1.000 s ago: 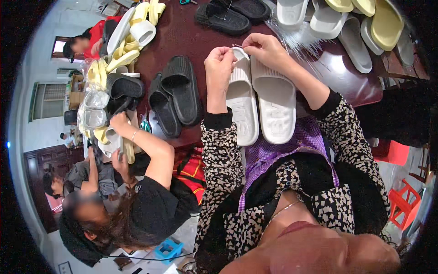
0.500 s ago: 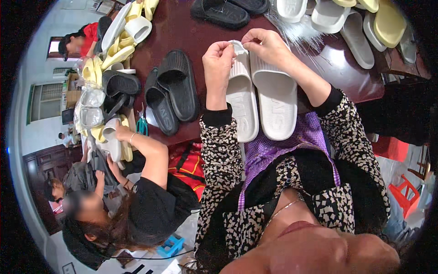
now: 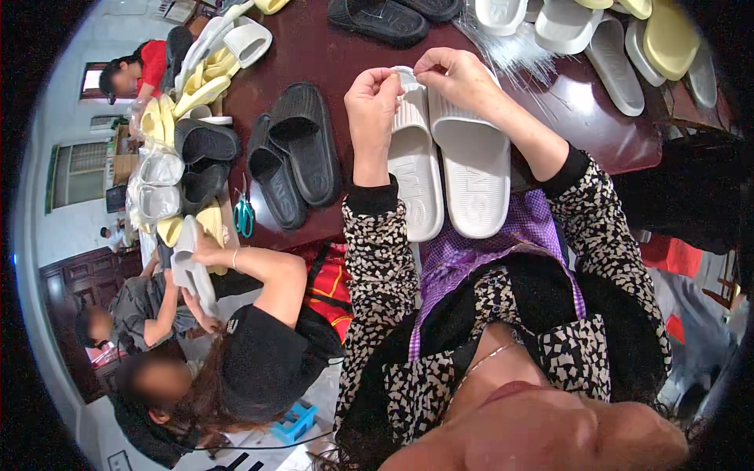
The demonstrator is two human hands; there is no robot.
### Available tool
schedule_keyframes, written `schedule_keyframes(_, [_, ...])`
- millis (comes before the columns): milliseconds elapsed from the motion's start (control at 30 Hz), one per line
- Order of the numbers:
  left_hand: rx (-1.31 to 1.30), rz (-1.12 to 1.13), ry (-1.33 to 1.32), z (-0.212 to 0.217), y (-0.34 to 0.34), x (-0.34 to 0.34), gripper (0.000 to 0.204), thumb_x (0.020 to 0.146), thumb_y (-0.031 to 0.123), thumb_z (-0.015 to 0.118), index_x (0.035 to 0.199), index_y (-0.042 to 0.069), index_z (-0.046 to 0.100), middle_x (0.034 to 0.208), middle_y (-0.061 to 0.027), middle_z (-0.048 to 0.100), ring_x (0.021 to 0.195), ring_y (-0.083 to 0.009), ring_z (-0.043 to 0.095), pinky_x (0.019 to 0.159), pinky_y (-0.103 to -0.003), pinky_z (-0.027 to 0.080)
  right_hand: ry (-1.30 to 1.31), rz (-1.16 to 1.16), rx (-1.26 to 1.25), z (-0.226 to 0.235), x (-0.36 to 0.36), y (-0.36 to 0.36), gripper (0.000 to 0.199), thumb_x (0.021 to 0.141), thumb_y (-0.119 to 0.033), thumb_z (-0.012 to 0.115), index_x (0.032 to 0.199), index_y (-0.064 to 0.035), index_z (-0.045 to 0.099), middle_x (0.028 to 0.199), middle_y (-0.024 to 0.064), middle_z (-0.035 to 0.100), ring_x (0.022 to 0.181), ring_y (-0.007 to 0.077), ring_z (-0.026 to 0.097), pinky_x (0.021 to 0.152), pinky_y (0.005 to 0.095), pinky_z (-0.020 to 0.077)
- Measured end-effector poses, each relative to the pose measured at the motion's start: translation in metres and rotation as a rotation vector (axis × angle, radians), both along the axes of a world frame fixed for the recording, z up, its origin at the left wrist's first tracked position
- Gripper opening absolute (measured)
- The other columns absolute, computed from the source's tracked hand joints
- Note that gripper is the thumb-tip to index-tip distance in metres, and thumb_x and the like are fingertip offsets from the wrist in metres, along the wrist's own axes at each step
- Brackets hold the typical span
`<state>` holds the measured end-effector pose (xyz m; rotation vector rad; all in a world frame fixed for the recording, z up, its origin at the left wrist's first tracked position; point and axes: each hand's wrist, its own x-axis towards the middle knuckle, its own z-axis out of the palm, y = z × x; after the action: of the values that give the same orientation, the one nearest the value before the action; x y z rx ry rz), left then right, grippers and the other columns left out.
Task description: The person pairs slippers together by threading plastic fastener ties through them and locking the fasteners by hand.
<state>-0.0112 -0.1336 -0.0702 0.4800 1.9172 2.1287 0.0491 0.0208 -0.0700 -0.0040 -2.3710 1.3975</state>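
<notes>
A: Counts first?
B: Two white slides in work, centre of frame, side by side, toes up-frame on the maroon surface (image 3: 310,47): left white slide (image 3: 414,177) and right white slide (image 3: 475,177). Two hands on the job.
A: Hand state?
B: Left hand (image 3: 374,90): thumb and fingers pinched together at the left slide's toe. Right hand (image 3: 448,74): same pinch, just beside it, same toe. What sits between the fingertips is too small to tell.
A: Other stock?
B: Black slides: one pair left of centre (image 3: 306,149), overlapping; one pair at the top edge (image 3: 381,22), cut off by the frame. One pair of teal-handled scissors (image 3: 244,217), left of the black pair. One loose bundle of clear strands (image 3: 510,55), upper right. Yellow and grey slides (image 3: 616,71) piled upper right, overlapping, no firm count.
A: Delta vs half a second ago?
B: Small. Both hands keep the same pinch at the same toe; white pair essentially unmoved. Main change is at left: the pale slide (image 3: 192,271) in the grip of the co-worker (image 3: 263,361) has turned and now reaches lower in the frame. Co-worker's arm has swung too, elbow further right. Scissors read clearer now.
</notes>
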Motion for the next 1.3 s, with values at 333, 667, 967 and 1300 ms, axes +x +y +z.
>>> schedule_keyframes(333, [-0.014,0.002,0.001,-0.003,-0.002,-0.003,0.006,0.085,0.008,0.062,0.087,0.002,0.062,0.075,-0.0002,0.061,0.062,-0.0045,0.056,0.052,-0.017,0.043,0.016,0.001,0.03,0.001,0.001,-0.001,0.016,0.08,-0.01,0.063,0.091,0.0009,0.065,0.083,0.0104,0.067,0.078,0.0162,0.064,0.073,0.0293,0.0499])
schedule_keyframes(667, [-0.003,0.011,0.009,-0.005,-0.002,-0.002,0.006,0.084,0.008,0.062,0.085,0.002,0.062,0.075,0.0003,0.061,0.062,-0.0043,0.056,0.053,-0.017,0.043,-0.015,0.017,-0.006,0.001,-0.001,-0.002,0.016,0.08,-0.011,0.063,0.092,-0.0007,0.065,0.083,0.0108,0.067,0.077,0.018,0.064,0.073,0.0301,0.0502])
schedule_keyframes(967, [0.001,-0.01,-0.046,-0.004,-0.02,-0.001,0.008,0.082,0.006,0.062,0.087,0.001,0.065,0.072,0.0007,0.061,0.061,-0.0043,0.055,0.054,-0.017,0.043,0.055,0.02,0.062,-0.004,-0.002,-0.019,0.016,0.081,-0.012,0.063,0.092,-0.0011,0.065,0.083,0.0107,0.067,0.075,0.0177,0.063,0.071,0.0296,0.0493])
schedule_keyframes(1300, [0.077,-0.125,-0.106,-0.007,-0.031,0.001,0.005,0.079,0.003,0.066,0.084,0.003,0.066,0.068,0.0017,0.06,0.054,-0.0029,0.049,0.048,-0.016,0.038,-0.002,-0.01,0.075,-0.011,0.001,-0.03,0.014,0.081,-0.01,0.063,0.091,-0.002,0.065,0.081,0.0092,0.066,0.075,0.0158,0.062,0.07,0.0285,0.0483])
